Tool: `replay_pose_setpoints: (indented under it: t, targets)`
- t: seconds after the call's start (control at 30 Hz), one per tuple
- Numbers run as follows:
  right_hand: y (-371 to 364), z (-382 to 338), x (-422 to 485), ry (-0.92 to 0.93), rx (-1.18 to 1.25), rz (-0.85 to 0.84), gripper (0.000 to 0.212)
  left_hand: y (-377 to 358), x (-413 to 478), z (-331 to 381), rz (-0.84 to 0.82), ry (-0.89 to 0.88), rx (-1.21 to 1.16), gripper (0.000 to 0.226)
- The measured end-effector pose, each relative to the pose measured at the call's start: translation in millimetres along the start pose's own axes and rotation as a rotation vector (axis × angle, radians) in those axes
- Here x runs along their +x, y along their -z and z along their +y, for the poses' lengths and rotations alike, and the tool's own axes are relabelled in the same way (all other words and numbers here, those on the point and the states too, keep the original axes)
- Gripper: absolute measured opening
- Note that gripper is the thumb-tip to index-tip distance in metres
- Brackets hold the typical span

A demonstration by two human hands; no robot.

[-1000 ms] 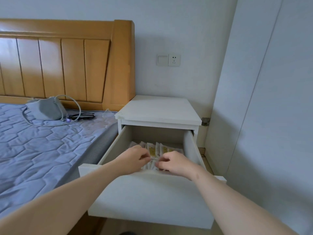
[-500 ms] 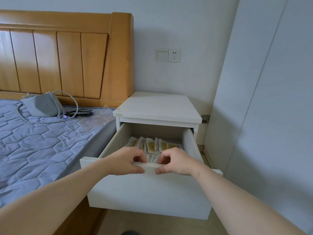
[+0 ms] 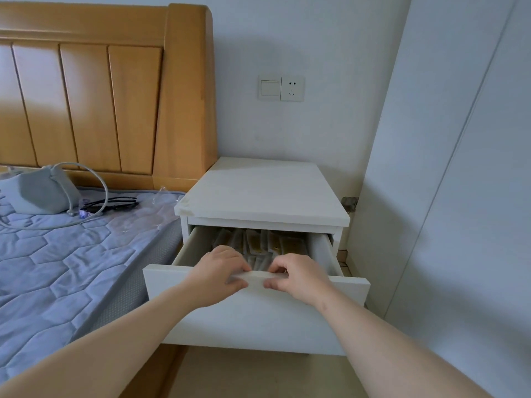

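A white nightstand stands between the bed and a white wardrobe. Its top drawer is partly pulled out. Several pale sachets with yellow labels lie packed inside it. My left hand grips the top edge of the drawer front, fingers curled over it and thumb on the outer face. My right hand grips the same edge just to the right, a small gap apart from the left.
A bed with a blue quilted mattress and wooden headboard lies to the left. A grey pouch, a white cable and black glasses rest on it. The white wardrobe closes the right side. A wall socket sits above.
Both hands came out of the drawer's sachets and took hold of the drawer front's top edge. The drawer has slid inward, so less of its inside shows.
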State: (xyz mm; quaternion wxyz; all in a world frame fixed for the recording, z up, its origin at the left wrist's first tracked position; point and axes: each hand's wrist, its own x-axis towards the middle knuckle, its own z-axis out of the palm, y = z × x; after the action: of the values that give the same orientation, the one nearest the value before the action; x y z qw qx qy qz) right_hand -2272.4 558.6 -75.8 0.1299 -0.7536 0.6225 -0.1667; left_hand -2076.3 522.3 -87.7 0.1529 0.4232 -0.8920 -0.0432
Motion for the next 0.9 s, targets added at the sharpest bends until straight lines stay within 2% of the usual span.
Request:
replay_pose_setpoints:
  t: [0.07, 0.17, 0.23, 0.4, 0.5, 0.6, 0.9]
  targets:
    - [-2, 3, 13, 0.010, -0.119, 0.052, 0.034, -3, 14, -7, 0.035, 0.038, 0.083, 0.039]
    - [-3, 9, 29, 0.008, -0.257, 0.163, 0.042, -1, 35, -13, 0.094, 0.105, 0.145, 0.074]
    - [-2, 12, 38, -0.016, -0.303, 0.233, 0.058, 4, 51, -16, 0.056, 0.148, 0.188, 0.093]
    - [10, 18, 62, -0.106, -0.370, 0.167, 0.098, 7, 88, -25, -0.035, 0.174, 0.284, 0.111]
    - [14, 25, 77, -0.150, -0.354, 0.123, 0.108, 2, 102, -29, -0.082, 0.193, 0.278, 0.112]
    - [14, 30, 89, -0.176, -0.333, 0.105, 0.108, -3, 110, -29, -0.053, 0.215, 0.247, 0.105]
    - [4, 32, 97, -0.176, -0.339, 0.249, 0.074, -12, 113, -28, 0.107, 0.244, 0.136, 0.079]
